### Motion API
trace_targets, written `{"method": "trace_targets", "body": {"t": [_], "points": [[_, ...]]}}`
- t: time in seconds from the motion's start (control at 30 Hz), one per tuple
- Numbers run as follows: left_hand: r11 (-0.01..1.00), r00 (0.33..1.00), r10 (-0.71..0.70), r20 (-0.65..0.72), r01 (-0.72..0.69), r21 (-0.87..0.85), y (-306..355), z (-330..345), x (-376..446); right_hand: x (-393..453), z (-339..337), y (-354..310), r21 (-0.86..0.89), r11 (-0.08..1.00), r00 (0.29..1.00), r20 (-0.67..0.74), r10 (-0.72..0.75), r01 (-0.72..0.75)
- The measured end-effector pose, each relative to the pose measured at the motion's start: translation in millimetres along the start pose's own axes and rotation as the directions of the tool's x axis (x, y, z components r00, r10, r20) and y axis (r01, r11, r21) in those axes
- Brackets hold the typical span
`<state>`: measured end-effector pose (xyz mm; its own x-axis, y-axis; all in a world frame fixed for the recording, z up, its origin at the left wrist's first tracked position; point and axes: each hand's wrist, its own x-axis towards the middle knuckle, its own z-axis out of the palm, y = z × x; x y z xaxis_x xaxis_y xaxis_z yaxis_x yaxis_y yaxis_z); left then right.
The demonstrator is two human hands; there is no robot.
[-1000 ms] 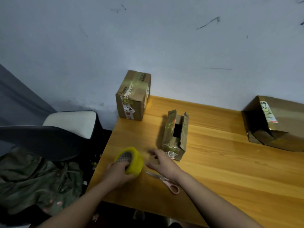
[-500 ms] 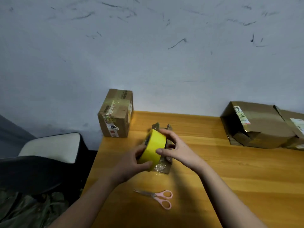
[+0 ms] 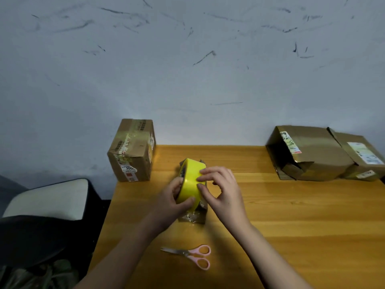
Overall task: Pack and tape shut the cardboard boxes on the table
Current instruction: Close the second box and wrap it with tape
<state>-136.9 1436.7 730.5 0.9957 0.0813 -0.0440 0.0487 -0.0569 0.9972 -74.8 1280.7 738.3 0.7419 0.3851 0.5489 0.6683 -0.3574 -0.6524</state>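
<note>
Cardboard boxes sat at several spots on the wooden table [image 3: 291, 215]: a small box [image 3: 195, 217] lay near the front middle, mostly hidden behind the hands; a taped box [image 3: 132, 151] stood at the back left corner against the wall; and two larger boxes lay at the back right, the open box [image 3: 308, 153] on its side with the labelled box [image 3: 362, 157] touching it on the far right. Just above the small box a yellow tape roll [image 3: 190, 180] was held on edge. The left hand [image 3: 173, 202] gripped the roll from the left, thumb curled over its lower rim. The right hand [image 3: 223, 188] had curled fingertips [image 3: 201, 179] pressed against the roll's outer band. Pink-handled scissors [image 3: 189, 255] lay closed on the table nearer the person, apart from the small box. A chair [image 3: 48, 197] stood left of the table
</note>
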Motion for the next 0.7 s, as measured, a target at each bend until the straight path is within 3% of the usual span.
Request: {"method": "trace_targets", "body": {"t": [0.13,0.2,0.27,0.33,0.53,0.7], "points": [[1.0,0.998,-0.024,0.053,0.024,-0.015,6.3,-1.7,-2.0,10.8,-2.3,1.3,0.177,0.921,0.929,0.201,0.311,-0.346],[0.998,0.997,-0.044,0.07,0.047,-0.04,10.8,-2.1,-1.7,12.7,-4.8,-3.0,0.318,0.813,0.844,0.409,0.347,-0.488],[0.976,0.994,-0.106,0.035,0.11,-0.19,16.9,0.0,-0.5,11.0,-5.2,-11.3,0.463,0.686,0.8,0.516,0.305,-0.561],[0.944,0.985,-0.169,-0.041,0.15,-0.293,23.2,3.1,2.4,5.8,-0.9,-14.1,0.485,0.713,0.839,0.468,0.276,-0.505],[0.937,0.938,-0.264,-0.226,0.194,-0.291,43.8,9.8,12.3,-4.4,16.1,-23.2,0.3,0.92,0.964,0.16,0.211,-0.251],[0.962,0.971,-0.146,-0.19,0.094,-0.256,48.7,14.5,10.3,-2.8,18.1,-32.7,0.311,0.931,0.982,0.063,0.179,-0.189]]}}
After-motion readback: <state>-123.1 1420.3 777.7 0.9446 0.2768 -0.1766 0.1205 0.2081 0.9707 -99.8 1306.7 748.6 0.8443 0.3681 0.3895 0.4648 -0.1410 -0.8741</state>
